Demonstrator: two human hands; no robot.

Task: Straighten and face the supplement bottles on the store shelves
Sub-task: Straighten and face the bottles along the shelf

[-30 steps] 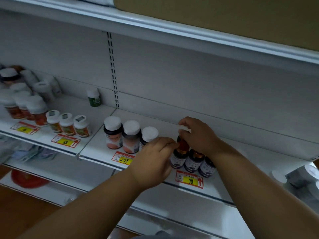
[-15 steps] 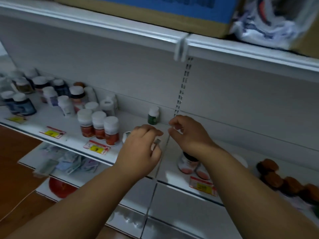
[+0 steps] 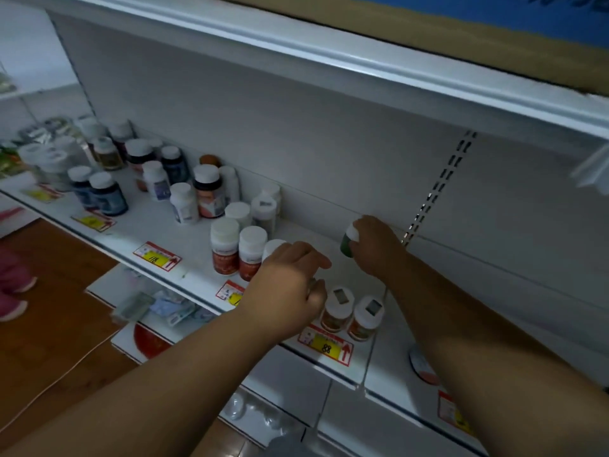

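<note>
Now right hand (image 3: 374, 247) grips green bottle (image 3: 346, 243), earlier untouched.

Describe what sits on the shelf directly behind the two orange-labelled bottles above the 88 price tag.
Behind the two bottles is bare shelf, then a green bottle gripped by the right hand. The left hand covers the area beside them.

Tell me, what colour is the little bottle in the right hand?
Dark green with a white cap: the little bottle shows in the head view, held by the right hand.
</note>
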